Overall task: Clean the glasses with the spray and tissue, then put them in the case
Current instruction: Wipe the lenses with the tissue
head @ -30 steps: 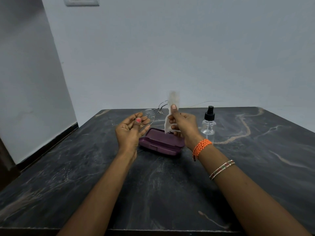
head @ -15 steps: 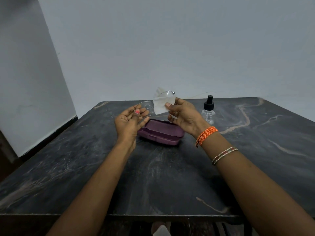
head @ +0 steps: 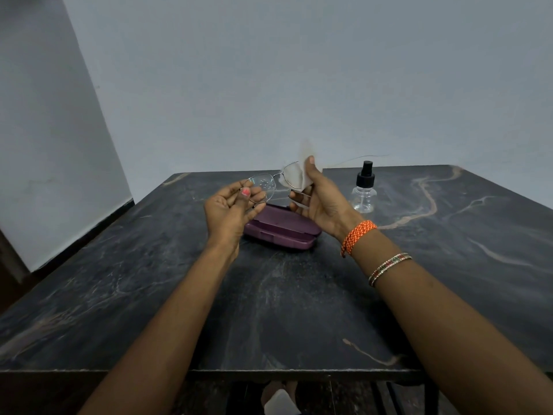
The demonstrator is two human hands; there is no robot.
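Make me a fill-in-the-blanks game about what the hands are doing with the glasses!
1. The left hand holds the ____ by one lens.
2. The right hand presses a white ____ on the other lens.
3. The purple case on the table is ____.
4. The spray bottle has a ____ top.

Missing words: glasses; tissue; closed; black

place: looks like a plain room in a home tbh | walls: bare pale grey wall (head: 299,70), nothing hung on it | furniture: dark marble-look table (head: 269,310) pushed up against the wall | corner: dark skirting (head: 98,217) along the left side wall | vibe: no shop or lab gear around
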